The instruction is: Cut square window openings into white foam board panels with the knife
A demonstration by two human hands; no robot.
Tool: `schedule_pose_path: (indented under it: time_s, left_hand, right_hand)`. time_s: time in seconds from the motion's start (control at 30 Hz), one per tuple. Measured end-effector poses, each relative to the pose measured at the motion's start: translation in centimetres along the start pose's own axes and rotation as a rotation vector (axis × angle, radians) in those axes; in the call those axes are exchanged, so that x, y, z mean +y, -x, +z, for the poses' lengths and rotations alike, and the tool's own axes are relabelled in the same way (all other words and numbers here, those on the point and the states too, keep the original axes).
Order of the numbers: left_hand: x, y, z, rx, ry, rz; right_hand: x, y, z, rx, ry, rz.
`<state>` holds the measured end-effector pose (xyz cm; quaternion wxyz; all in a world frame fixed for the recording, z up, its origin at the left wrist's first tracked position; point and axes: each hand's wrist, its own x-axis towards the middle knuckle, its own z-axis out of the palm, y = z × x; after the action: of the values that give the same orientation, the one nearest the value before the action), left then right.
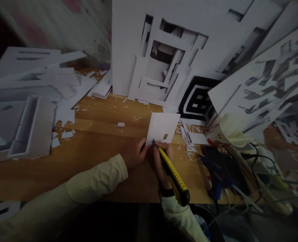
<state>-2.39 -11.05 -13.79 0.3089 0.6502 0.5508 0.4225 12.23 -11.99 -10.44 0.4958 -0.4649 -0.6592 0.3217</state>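
Observation:
A small white board (161,126) with one little square hole stands tilted up before me, just above the wooden table (100,141). My left hand (134,153) pinches its lower left corner between thumb and fingers. In my right hand (161,164) is a yellow and black utility knife (172,171), its dark blade tip against the lower part of the board. Fingers of the right hand also lie along the board's bottom edge. Whether the blade passes into the board cannot be made out.
Cut white panels (128,47) lean at the back. White offcuts (65,134) and a box-like piece (35,127) lie left. At right are a paper cup (218,136), a blue glue gun (218,178), tangled cables (257,161) and a black patterned panel (199,97). Thin scraps (189,144) litter the table.

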Motion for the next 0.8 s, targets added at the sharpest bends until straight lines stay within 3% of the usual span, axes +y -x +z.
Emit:
schedule_pose_path:
  time_s: [0.17,0.4,0.53,0.63,0.8]
  left_hand:
    - [0.2,-0.1,0.0,-0.010,-0.007,0.023]
    - [2.4,-0.3,-0.8,-0.017,-0.012,-0.006]
    - [1.7,-1.4,-1.6,0.141,0.040,-0.110]
    - [1.1,-2.5,-3.1,0.251,0.197,-0.221]
    - [1.9,-2.9,-4.5,0.138,0.557,-0.288]
  right_hand:
    - [1.1,0.2,0.1,0.086,0.044,-0.056]
    - [1.1,0.3,0.4,0.150,0.000,-0.097]
    - [1.7,0.5,0.4,0.271,-0.052,-0.173]
    - [1.8,0.6,0.4,0.370,-0.087,-0.217]
    - [1.3,0.7,0.1,0.456,-0.057,-0.047]
